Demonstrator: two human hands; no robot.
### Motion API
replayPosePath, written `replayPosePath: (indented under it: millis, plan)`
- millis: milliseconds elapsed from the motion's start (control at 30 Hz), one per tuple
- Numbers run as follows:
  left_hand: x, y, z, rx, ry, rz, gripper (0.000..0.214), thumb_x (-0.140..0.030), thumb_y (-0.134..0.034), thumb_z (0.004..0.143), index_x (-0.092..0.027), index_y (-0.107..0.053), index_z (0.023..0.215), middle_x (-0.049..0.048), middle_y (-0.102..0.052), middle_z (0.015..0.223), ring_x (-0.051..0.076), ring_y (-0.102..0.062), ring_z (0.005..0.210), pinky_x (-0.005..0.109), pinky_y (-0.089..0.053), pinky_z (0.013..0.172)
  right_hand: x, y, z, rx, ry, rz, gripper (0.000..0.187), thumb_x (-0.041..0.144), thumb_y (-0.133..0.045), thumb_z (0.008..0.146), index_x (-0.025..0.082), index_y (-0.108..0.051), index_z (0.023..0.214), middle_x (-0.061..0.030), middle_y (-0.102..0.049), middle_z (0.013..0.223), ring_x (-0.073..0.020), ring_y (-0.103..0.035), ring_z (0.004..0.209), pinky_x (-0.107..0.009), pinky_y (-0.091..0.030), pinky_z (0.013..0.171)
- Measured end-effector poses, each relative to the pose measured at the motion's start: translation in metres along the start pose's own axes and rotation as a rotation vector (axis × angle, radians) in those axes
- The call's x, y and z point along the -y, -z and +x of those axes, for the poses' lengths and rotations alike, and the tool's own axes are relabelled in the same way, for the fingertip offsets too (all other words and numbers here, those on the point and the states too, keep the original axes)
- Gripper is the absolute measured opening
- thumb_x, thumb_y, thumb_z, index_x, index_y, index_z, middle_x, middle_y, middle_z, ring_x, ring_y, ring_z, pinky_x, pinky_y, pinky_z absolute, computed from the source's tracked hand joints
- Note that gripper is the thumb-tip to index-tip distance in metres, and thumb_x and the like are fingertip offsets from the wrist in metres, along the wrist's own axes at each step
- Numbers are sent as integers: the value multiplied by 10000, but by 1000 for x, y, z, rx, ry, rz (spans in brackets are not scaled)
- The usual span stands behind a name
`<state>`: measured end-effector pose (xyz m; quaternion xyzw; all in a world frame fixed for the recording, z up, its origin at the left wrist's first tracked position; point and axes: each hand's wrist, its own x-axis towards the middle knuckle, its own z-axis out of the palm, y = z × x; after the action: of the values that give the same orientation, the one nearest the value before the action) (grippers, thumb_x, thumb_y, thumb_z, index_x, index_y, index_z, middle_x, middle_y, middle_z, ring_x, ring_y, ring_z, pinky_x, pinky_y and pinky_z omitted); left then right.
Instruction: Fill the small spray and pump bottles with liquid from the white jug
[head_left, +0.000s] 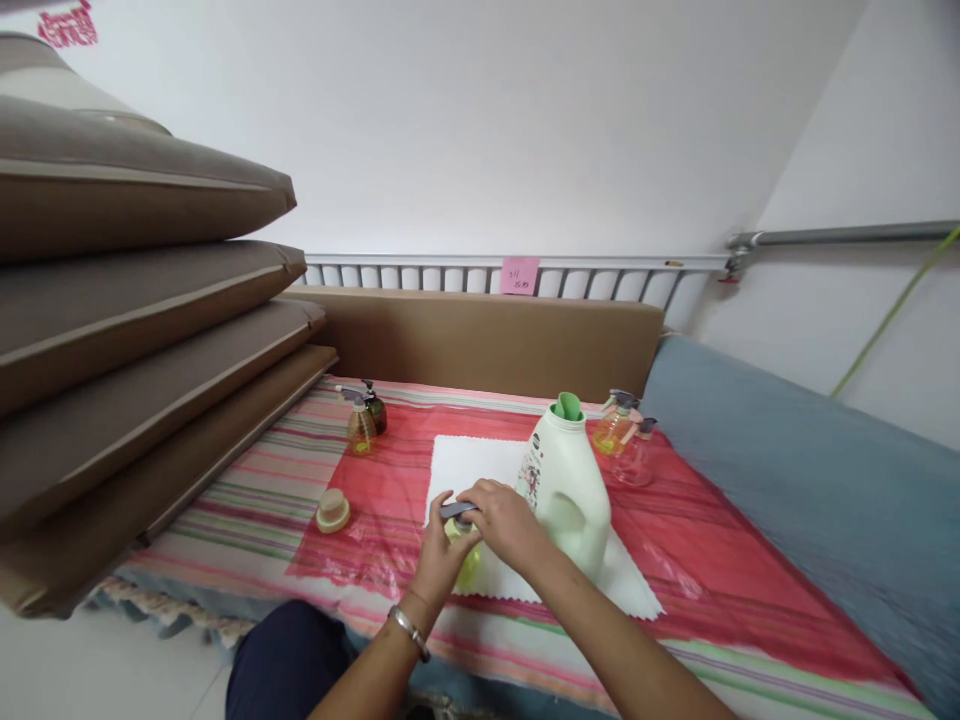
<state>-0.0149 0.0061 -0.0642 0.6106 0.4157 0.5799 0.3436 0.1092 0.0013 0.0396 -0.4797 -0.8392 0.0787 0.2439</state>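
Both my hands are on a small clear yellow pump bottle point(470, 570) near the front of a white cloth point(480, 457). My right hand point(504, 515) closes over its grey pump head point(457, 510) from above. My left hand point(441, 550) wraps the bottle's neck and pump from the left, its fingertips by the grey head. Just right of them stands a large pale green detergent jug point(574, 480), upright and uncapped, with a green spout point(568, 406) in its mouth. A round cream cap point(332, 511) lies to the left on the red plastic sheet.
Two pump bottles, one amber point(361, 430) and one dark point(376, 412), stand at the back left. More pump bottles point(613, 430) stand behind the jug to the right. Stacked brown cushions point(142, 290) rise at the left; a blue-grey padded surface point(810, 480) borders the right.
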Motion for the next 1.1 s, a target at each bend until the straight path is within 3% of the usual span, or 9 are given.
replayPosePath:
  millis: [167,333,500,667,867,1000,1100]
  plan:
    - [-3,1,9,36,49,-51,209,-212,-683,688,-168,-592,871,19,-640,837,195,-597,819,332,-460,791,3,-3,1,37,-55,-27,188,157,-500,852,188,-671,924,-31,-639,867,-155,-575,846,-267,-411,774]
    - [-3,13,15,165,61,-95,259,-222,-696,667,-180,-649,918,40,-673,937,226,-593,936,360,-434,875,4,-4,2,42,-90,-31,134,195,-528,869,161,-651,911,-18,-632,868,-164,-579,844,-326,-443,779]
    - [-5,14,18,147,79,-97,267,-232,-724,649,-183,-623,892,13,-643,856,206,-579,861,344,-442,829,6,-6,2,30,-101,-26,132,184,-533,869,155,-649,923,-23,-632,886,-165,-580,863,-335,-450,800]
    - [-7,21,24,269,86,-134,210,-216,-714,649,-183,-665,851,22,-663,868,209,-589,884,329,-441,847,7,-5,2,22,-113,-24,131,174,-533,867,157,-645,933,-21,-635,887,-165,-582,867,-337,-453,804]
    - [-5,18,26,220,101,-122,241,-255,-732,646,-174,-644,856,10,-634,829,193,-558,827,324,-430,817,9,-7,2,20,-135,-28,148,159,-524,859,153,-645,944,-32,-635,908,-165,-576,876,-325,-441,812]
    - [-6,21,31,336,116,-166,214,-276,-757,613,-164,-675,776,17,-657,791,205,-589,811,325,-450,794,10,-6,2,26,-138,-34,170,143,-512,847,154,-651,944,-37,-638,911,-163,-573,877,-306,-430,813]
    - [-6,22,31,314,117,-167,308,-240,-781,577,-179,-673,859,24,-662,880,214,-584,880,325,-438,830,10,-7,2,21,-146,-36,187,137,-501,842,157,-654,948,-43,-637,913,-161,-572,876,-288,-426,806]
